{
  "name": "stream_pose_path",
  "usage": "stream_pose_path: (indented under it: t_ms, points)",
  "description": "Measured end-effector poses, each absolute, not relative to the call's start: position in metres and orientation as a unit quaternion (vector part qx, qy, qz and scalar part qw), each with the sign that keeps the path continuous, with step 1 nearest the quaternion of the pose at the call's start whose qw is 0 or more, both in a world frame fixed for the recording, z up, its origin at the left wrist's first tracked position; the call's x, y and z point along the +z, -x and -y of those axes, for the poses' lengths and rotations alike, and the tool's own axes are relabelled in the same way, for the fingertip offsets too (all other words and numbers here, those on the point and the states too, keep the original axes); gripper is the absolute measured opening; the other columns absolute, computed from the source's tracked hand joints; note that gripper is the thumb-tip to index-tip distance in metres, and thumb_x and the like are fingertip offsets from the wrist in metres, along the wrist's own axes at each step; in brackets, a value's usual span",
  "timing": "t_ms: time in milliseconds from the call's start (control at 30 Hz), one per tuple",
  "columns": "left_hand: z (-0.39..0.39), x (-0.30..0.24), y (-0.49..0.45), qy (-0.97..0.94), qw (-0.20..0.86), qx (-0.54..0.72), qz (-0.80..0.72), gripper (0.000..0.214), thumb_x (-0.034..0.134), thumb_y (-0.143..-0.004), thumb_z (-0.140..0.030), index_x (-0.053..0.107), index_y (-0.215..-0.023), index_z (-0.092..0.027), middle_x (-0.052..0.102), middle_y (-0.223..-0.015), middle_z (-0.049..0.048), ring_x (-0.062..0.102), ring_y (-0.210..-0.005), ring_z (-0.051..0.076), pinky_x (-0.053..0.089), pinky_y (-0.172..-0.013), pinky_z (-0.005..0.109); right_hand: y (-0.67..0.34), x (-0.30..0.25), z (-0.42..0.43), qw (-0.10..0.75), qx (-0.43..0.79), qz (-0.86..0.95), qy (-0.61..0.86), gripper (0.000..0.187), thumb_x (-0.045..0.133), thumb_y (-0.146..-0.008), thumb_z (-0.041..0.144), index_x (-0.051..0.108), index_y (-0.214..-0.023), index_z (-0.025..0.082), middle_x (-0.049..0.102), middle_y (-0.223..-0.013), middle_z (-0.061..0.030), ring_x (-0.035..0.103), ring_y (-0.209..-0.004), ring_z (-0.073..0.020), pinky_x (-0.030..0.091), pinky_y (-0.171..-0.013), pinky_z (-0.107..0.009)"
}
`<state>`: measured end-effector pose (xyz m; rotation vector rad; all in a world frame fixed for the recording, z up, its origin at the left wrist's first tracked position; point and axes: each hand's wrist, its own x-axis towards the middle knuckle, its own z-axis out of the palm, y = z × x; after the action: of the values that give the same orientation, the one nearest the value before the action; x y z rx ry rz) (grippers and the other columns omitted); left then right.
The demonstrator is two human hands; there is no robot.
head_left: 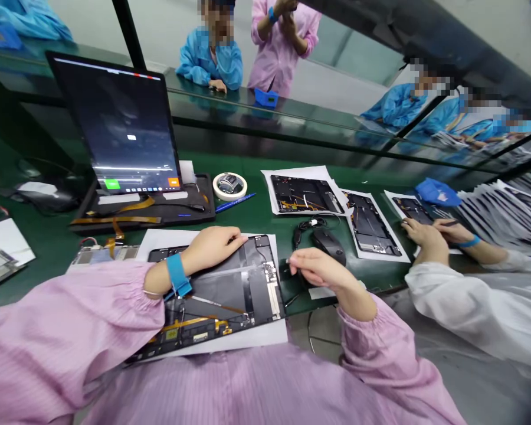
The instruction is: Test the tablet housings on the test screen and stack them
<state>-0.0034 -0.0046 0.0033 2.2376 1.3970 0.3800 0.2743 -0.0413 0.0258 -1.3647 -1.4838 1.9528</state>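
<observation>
An opened tablet housing [223, 289], its black inside showing with orange flex cables, lies on white paper [265, 338] before me. My left hand [215, 248] rests over its far edge, fingers loosely stretched out and partly hidden from view. Just right of the housing, my right hand [318, 271] is raised with thumb and fingertips pinched together. A small shiny tip shows at the fingertips, too small to name. Near that hand are a black computer mouse [330, 245] and a black cable [298, 234].
A lit tablet screen [130, 130] stands in a black tray [194, 215] at back left. Beside it are a tape roll [229, 186] and a blue marker [235, 202]. More housings [307, 193] lie at right, near a co-worker's hands [427, 236] and stacked sheets [495, 212].
</observation>
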Motion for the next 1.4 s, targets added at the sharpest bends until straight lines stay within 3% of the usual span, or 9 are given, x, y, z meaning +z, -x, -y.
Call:
stream_pose_path:
  t_ms: [167, 433, 667, 767, 900, 1033, 1133, 1267, 1400]
  points:
    - [0.004, 0.005, 0.002, -0.812, 0.234, 0.129, -0.519, 0.042, 0.034, -0.092, -0.050, 0.058, -0.074, -0.021, 0.066, -0.075, 0.0028, 0.057, -0.066, 0.018, 0.029, -0.056, 0.027, -0.283, 0.038, 0.058, 0.373, 0.670, 0.459, 0.448, 0.044, 0.062, -0.077, 0.060, 0.061, -0.088, 0.018, 0.061, -0.056, 0.0008, 0.052, -0.040, -0.0092, 0.025, -0.028, -0.016]
    - [0.005, 0.005, 0.002, -0.816, 0.228, 0.125, -0.516, 0.042, 0.033, -0.092, -0.050, 0.057, -0.074, -0.021, 0.065, -0.074, 0.0026, 0.057, -0.065, 0.018, 0.029, -0.056, 0.027, -0.253, 0.015, 0.066, 0.312, 0.460, 0.649, 0.519, 0.016, 0.059, -0.085, 0.034, 0.065, -0.087, 0.019, 0.060, -0.073, 0.0001, 0.054, -0.065, -0.0094, 0.044, -0.057, -0.021]
    - [0.005, 0.006, 0.002, -0.817, 0.226, 0.126, -0.516, 0.042, 0.033, -0.092, -0.050, 0.057, -0.074, -0.021, 0.066, -0.075, 0.0030, 0.057, -0.065, 0.018, 0.030, -0.056, 0.027, -0.236, -0.009, 0.076, 0.330, 0.486, 0.568, 0.576, 0.024, 0.053, -0.086, 0.042, 0.059, -0.093, 0.019, 0.053, -0.065, 0.0029, 0.044, -0.046, -0.0084, 0.033, -0.037, -0.019]
    - [0.004, 0.006, 0.001, -0.817, 0.222, 0.127, -0.517, 0.042, 0.033, -0.092, -0.050, 0.058, -0.074, -0.021, 0.066, -0.075, 0.0031, 0.057, -0.066, 0.018, 0.029, -0.056, 0.027, -0.232, -0.007, 0.082, 0.309, 0.404, 0.621, 0.597, 0.024, 0.047, -0.089, 0.040, 0.057, -0.097, 0.019, 0.055, -0.065, 0.0014, 0.051, -0.052, -0.0117, 0.040, -0.045, -0.022]
    - [0.004, 0.004, 0.001, -0.817, 0.221, 0.127, -0.517, 0.043, 0.033, -0.092, -0.050, 0.059, -0.075, -0.021, 0.067, -0.076, 0.0033, 0.058, -0.067, 0.018, 0.029, -0.056, 0.027, -0.224, 0.002, 0.092, 0.204, 0.178, 0.756, 0.596, 0.033, 0.041, -0.092, 0.032, 0.051, -0.118, 0.015, 0.063, -0.077, -0.0057, 0.061, -0.072, -0.0200, 0.047, -0.067, -0.032]
    - [0.004, 0.002, 0.002, -0.820, 0.216, 0.129, -0.514, 0.042, 0.034, -0.092, -0.050, 0.060, -0.076, -0.021, 0.068, -0.077, 0.0031, 0.058, -0.068, 0.019, 0.028, -0.056, 0.027, -0.219, 0.006, 0.096, 0.136, 0.118, 0.796, 0.578, 0.035, 0.038, -0.091, 0.025, 0.048, -0.121, 0.008, 0.062, -0.071, -0.0054, 0.061, -0.067, -0.0214, 0.046, -0.064, -0.032]
    - [0.003, -0.001, 0.003, -0.823, 0.215, 0.132, -0.509, 0.042, 0.034, -0.092, -0.050, 0.059, -0.075, -0.021, 0.067, -0.076, 0.0031, 0.058, -0.068, 0.019, 0.028, -0.056, 0.027, -0.237, 0.007, 0.087, 0.176, 0.087, 0.789, 0.582, 0.031, 0.041, -0.092, 0.028, 0.051, -0.118, 0.014, 0.061, -0.070, -0.0024, 0.061, -0.064, -0.0185, 0.047, -0.062, -0.029]
    - [0.003, -0.001, 0.002, -0.825, 0.199, 0.147, -0.508, 0.042, 0.035, -0.093, -0.049, 0.060, -0.074, -0.021, 0.068, -0.075, 0.0034, 0.059, -0.069, 0.019, 0.029, -0.057, 0.027, -0.297, 0.009, 0.064, 0.294, -0.113, 0.706, 0.634, 0.032, 0.046, -0.089, 0.036, 0.056, -0.108, 0.014, 0.063, -0.094, -0.0125, 0.060, -0.092, -0.0260, 0.047, -0.087, -0.041]
    - [0.004, 0.000, -0.001, -0.829, 0.175, 0.162, -0.505, 0.040, 0.037, -0.093, -0.047, 0.061, -0.074, -0.021, 0.069, -0.075, 0.0022, 0.061, -0.070, 0.018, 0.031, -0.057, 0.027, -0.346, -0.008, 0.045, 0.280, -0.121, 0.724, 0.618, 0.067, 0.051, -0.081, 0.050, 0.044, -0.130, 0.005, 0.051, -0.125, -0.0229, 0.049, -0.118, -0.0355, 0.040, -0.102, -0.050]
